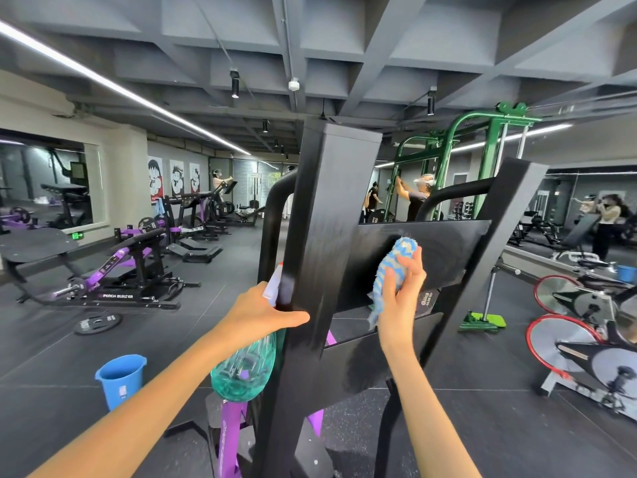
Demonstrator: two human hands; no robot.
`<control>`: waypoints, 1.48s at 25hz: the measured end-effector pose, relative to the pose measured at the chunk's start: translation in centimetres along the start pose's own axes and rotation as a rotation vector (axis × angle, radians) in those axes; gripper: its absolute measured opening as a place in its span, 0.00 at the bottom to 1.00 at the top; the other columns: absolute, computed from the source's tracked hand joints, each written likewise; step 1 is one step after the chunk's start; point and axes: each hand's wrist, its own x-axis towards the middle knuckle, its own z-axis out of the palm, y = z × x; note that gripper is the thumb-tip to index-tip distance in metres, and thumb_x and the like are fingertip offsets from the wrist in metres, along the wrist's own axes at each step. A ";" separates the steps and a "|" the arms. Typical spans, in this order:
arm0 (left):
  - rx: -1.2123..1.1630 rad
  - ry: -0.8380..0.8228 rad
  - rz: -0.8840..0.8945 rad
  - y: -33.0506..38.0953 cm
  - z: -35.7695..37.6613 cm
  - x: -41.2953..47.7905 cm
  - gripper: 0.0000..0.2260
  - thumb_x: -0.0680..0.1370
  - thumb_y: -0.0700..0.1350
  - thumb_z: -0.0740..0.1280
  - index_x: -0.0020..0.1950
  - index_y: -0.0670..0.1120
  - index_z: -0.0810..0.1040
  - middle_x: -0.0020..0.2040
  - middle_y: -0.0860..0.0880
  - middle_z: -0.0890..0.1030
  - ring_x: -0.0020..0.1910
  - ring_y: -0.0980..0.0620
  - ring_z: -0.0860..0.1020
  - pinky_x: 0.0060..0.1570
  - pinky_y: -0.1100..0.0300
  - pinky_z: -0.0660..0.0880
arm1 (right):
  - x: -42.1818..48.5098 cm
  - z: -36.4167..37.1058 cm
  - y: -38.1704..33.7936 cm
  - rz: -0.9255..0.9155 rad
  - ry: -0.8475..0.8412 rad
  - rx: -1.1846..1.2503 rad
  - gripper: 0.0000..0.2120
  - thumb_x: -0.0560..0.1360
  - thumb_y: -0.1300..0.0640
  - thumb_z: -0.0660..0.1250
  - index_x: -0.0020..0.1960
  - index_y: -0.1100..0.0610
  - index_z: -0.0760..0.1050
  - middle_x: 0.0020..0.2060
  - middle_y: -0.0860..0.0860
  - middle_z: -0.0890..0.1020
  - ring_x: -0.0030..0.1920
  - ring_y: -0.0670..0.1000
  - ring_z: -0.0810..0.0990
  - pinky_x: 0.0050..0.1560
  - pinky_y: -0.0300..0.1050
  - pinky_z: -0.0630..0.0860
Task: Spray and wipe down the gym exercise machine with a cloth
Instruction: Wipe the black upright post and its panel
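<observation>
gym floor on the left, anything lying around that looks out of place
One thing: a round black weight plate lies flat on the dark floor, loose in front of the purple-and-black machine rather than on a peg. The blue plastic bucket stands upright; no spill shows.

Blue-and-white striped cloth, teal spray bottle, black machine frame, blue bucket, green rack

Fairly bright, even light comes from long ceiling strips running from 9 o'clock toward centre, another at 2 o'clock. Shadows are soft. The black machine frame and spray bottle at 6 o'clock look smeared; straight lines bow near the edges.
</observation>
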 end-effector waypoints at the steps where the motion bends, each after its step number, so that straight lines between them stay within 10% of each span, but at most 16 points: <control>1: 0.007 0.006 0.001 -0.1 0.0 0.0 0.44 0.72 0.57 0.72 0.80 0.57 0.47 0.59 0.46 0.77 0.56 0.48 0.77 0.54 0.55 0.75 | -0.1 0.6 0.9 -0.049 0.028 -0.042 0.18 0.81 0.63 0.57 0.66 0.45 0.62 0.76 0.44 0.53 0.75 0.42 0.52 0.74 0.44 0.56; 5: -0.006 0.000 -0.006 -0.1 -0.1 -0.1 0.45 0.66 0.62 0.70 0.78 0.60 0.53 0.57 0.46 0.79 0.53 0.50 0.79 0.54 0.55 0.77 | 3.0 0.9 3.3 -0.073 0.153 -0.247 0.26 0.81 0.55 0.52 0.74 0.42 0.46 0.77 0.45 0.46 0.75 0.41 0.43 0.76 0.58 0.44; 10: 0.019 0.005 -0.008 0.1 -0.2 0.1 0.39 0.71 0.58 0.72 0.73 0.66 0.50 0.54 0.43 0.77 0.44 0.52 0.76 0.45 0.59 0.75 | 1.0 5.1 1.4 -0.291 0.074 -0.223 0.27 0.81 0.63 0.53 0.78 0.58 0.48 0.77 0.53 0.46 0.77 0.45 0.42 0.76 0.45 0.42; 15: 0.065 0.012 0.002 0.2 -0.1 0.0 0.39 0.74 0.56 0.72 0.79 0.55 0.53 0.53 0.42 0.77 0.46 0.49 0.76 0.43 0.59 0.72 | 1.9 2.6 2.9 -0.658 -0.091 -0.510 0.33 0.79 0.65 0.52 0.77 0.42 0.44 0.77 0.47 0.48 0.77 0.48 0.45 0.76 0.53 0.49; 19: 0.056 0.013 0.023 0.3 -0.2 0.0 0.39 0.74 0.55 0.72 0.79 0.55 0.53 0.53 0.44 0.77 0.46 0.52 0.76 0.45 0.59 0.74 | 4.5 2.0 1.0 -0.316 0.114 -0.403 0.27 0.80 0.65 0.51 0.77 0.53 0.50 0.77 0.52 0.51 0.77 0.53 0.48 0.75 0.57 0.49; 24: 0.062 0.025 0.026 0.2 -0.1 -0.1 0.37 0.73 0.57 0.72 0.76 0.50 0.59 0.52 0.40 0.77 0.43 0.51 0.75 0.44 0.58 0.73 | -1.0 3.1 2.8 -0.752 -0.252 -0.642 0.30 0.76 0.72 0.52 0.75 0.56 0.53 0.76 0.47 0.52 0.76 0.53 0.51 0.75 0.43 0.49; 31: 0.056 0.072 0.014 0.4 0.2 -0.5 0.38 0.70 0.59 0.73 0.75 0.53 0.61 0.49 0.42 0.78 0.45 0.50 0.76 0.45 0.58 0.73 | -7.8 -0.5 10.2 -0.432 -0.453 -0.667 0.50 0.69 0.79 0.63 0.77 0.43 0.47 0.77 0.42 0.49 0.77 0.49 0.50 0.75 0.40 0.51; 37: -0.138 0.216 -0.149 0.2 1.8 -1.4 0.21 0.69 0.56 0.75 0.48 0.42 0.72 0.43 0.45 0.76 0.43 0.47 0.75 0.40 0.58 0.69 | -9.3 -0.6 12.9 -0.389 -0.445 -0.742 0.32 0.72 0.78 0.56 0.71 0.57 0.66 0.69 0.49 0.68 0.75 0.49 0.55 0.74 0.38 0.51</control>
